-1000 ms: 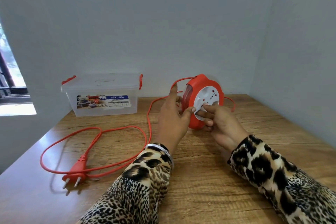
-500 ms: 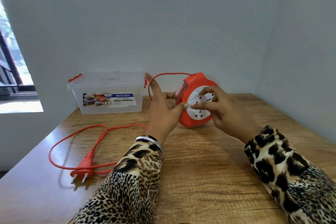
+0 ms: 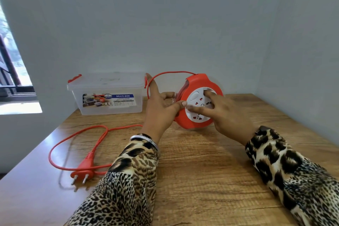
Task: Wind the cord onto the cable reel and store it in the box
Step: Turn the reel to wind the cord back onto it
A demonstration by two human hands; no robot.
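A red cable reel [image 3: 194,121] with a white socket face stands upright on the wooden table [image 3: 211,180]. My left hand [image 3: 161,112] grips its left rim, thumb on the front, index finger raised with the red cord [image 3: 165,74] looping over it. My right hand [image 3: 222,113] presses its fingers into the white face. The loose cord [image 3: 77,134] lies in a loop at the left, ending in a red two-pin plug [image 3: 81,170]. A clear plastic box [image 3: 108,95] with red clips sits lidded at the back left.
A grey wall runs behind the table and another along the right side. A window is at the far left. The table's left edge passes close to the plug.
The white face has turned under my right fingers. The loose cord loop on the table has shrunk and the plug has slid closer to the reel.
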